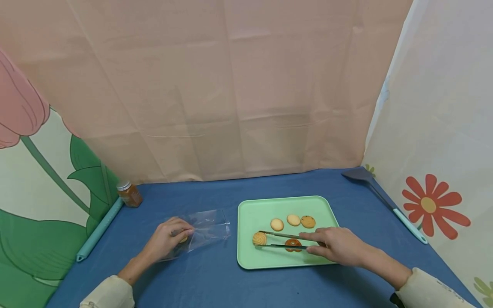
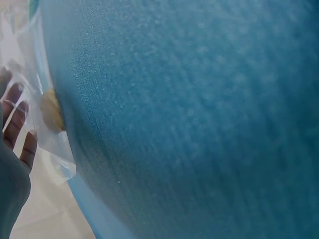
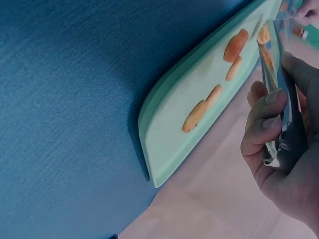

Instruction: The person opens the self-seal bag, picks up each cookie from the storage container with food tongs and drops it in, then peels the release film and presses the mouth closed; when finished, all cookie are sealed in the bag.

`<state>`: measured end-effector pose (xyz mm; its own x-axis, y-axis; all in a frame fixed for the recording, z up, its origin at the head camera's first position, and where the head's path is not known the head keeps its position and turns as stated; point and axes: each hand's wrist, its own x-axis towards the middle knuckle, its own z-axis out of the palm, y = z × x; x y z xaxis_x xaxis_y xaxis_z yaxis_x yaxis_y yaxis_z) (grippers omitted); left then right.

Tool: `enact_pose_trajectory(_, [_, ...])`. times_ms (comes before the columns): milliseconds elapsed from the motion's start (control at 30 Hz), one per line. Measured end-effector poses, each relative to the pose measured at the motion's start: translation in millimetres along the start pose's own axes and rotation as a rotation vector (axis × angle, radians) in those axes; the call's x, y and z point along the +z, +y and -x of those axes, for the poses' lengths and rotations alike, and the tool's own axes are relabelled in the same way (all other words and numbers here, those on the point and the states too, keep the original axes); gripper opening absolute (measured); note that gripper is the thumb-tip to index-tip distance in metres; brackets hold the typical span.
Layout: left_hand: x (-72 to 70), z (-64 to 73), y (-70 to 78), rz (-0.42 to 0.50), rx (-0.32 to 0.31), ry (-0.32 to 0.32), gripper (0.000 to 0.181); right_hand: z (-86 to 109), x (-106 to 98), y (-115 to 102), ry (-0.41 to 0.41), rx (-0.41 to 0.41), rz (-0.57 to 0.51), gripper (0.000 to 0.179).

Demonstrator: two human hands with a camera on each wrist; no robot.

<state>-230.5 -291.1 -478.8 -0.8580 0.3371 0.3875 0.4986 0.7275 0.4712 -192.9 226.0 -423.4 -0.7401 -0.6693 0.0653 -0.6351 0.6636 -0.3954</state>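
In the head view, my right hand point(image 1: 339, 246) grips metal tongs point(image 1: 281, 246) over the green tray point(image 1: 246, 261). The tong tips are at either side of a round swirled cookie point(image 1: 259, 238) near the tray's left edge. Beneath the tongs is a brown pretzel-shaped cookie point(image 1: 293, 245); two pale round cookies point(image 1: 277, 224) and a speckled cookie point(image 1: 308, 221) lie farther back. Left of the tray, my left hand point(image 1: 169, 237) holds a clear plastic bag point(image 1: 209, 224) with its fingers curled at it. Inside the bag a cookie point(image 2: 51, 110) shows in the left wrist view.
A jar with a silver lid point(image 1: 130, 194) stands at the back left, beside a long teal rod point(image 1: 100, 229). Along the right edge lies a spatula point(image 1: 385, 201) with a dark head and pale blue handle. A blue cloth point(image 1: 215, 282) covers the table.
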Motion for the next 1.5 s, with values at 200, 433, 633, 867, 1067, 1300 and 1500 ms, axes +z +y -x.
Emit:
enact_pose_trajectory(200, [-1.1, -0.5, 0.5, 0.004, 0.008, 0.006, 0.011, -2.5, -0.9, 0.4, 0.017, -0.006, 0.004, 0.042])
enact_pose_trajectory(433, [-1.3, -1.0, 1.2, -0.001, 0.012, 0.001, 0.011, -5.9, -3.0, -0.3, 0.014, -0.009, -0.016, 0.043])
enact_pose_trajectory(633, [-1.8, -0.5, 2.8, -0.001, 0.000, -0.001, 0.010, -10.5, -5.8, -3.5, 0.011, -0.008, -0.027, 0.042])
enact_pose_trajectory(867, [-0.7, 0.1, 1.8, -0.008, 0.011, 0.012, 0.010, -18.3, -9.7, -8.3, 0.026, -0.022, -0.020, 0.042])
enact_pose_trajectory(1067, [-1.6, 0.7, 2.9, 0.001, -0.005, -0.004, 0.011, -27.3, -12.7, -11.2, 0.019, -0.017, -0.039, 0.045])
enact_pose_trajectory(1300, [-2.3, -0.6, 5.4, 0.002, -0.025, -0.026, 0.011, -40.5, -15.7, -16.7, 0.016, -0.029, -0.032, 0.044])
enact_pose_trajectory(1500, [-2.0, -0.7, 5.6, 0.002, -0.007, -0.017, 0.011, -50.7, -15.6, -20.5, 0.016, -0.039, -0.013, 0.043])
